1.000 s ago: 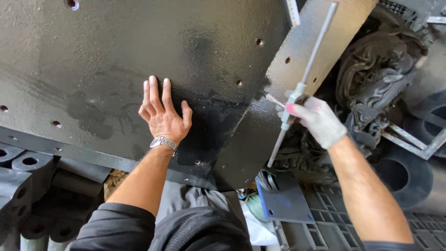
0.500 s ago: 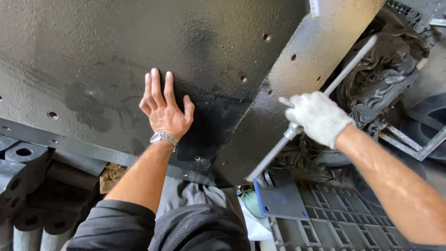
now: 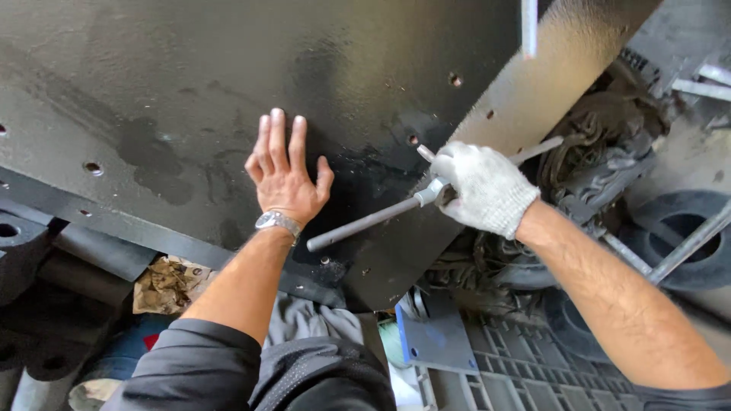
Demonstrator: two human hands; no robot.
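Bare left hand (image 3: pixel 283 176) flat on matte black plate (image 3: pixel 190 91); gloved right hand (image 3: pixel 487 186) grips steel wrench (image 3: pixel 365 221).

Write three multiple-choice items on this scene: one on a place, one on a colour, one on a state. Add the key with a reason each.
1. Where does the left hand rest?
A. flat on the black metal plate
B. on the blue plate
C. on the grey plastic crate

2. What colour is the glove on the right hand?
A. black
B. white
C. orange

3. How is the cross-shaped metal wrench held?
A. lying loose on the floor
B. pinched in the left hand
C. gripped at its hub by the right hand

Key: 1 A, the bare palm and spread fingers lie on the dark plate; 2 B, the knit glove is plainly white; 3 C, the gloved fingers close round the point where the bars cross.
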